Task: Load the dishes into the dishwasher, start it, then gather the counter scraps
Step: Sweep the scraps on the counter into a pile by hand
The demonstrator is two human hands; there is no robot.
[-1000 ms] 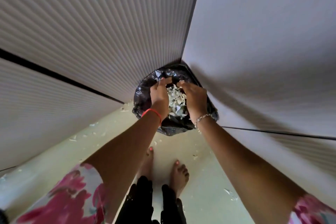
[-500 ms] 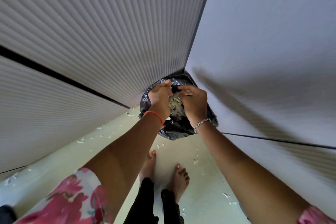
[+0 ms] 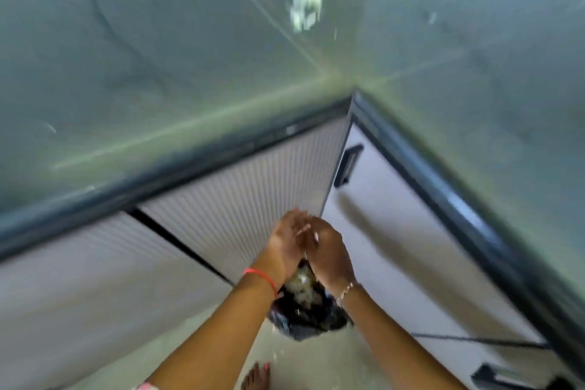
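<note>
Head view, heavily motion-blurred throughout. Just below centre, the left hand point(image 3: 286, 244) and right hand point(image 3: 329, 255) are pressed together, palm to fingers. The left shows straight fingers and holds nothing. The right turns its back to the camera and its fingers lie against the left palm, so I cannot tell whether they pinch anything. A red band point(image 3: 262, 277) circles the left wrist and a bracelet point(image 3: 345, 290) the right.

Directly under the hands, toward 6 o'clock, a black bag point(image 3: 304, 313) sits on the floor point(image 3: 202, 342) in the cabinet corner. Its mouth is largely covered by the wrists, and only a pale patch of scraps point(image 3: 302, 283) shows inside.

The counter point(image 3: 158, 57) fills the upper half as a grey-green smear. At 12 o'clock a pale heap point(image 3: 305, 3) lies on it, too smeared to identify piece by piece.

Ribbed doors point(image 3: 240, 187) run from 9 o'clock to centre. A smooth door point(image 3: 395, 231) lies toward 3 o'clock, with a dark handle point(image 3: 348, 165) near its top edge.

At 6 o'clock one bare foot point(image 3: 256, 375) is cut off by the frame edge.
</note>
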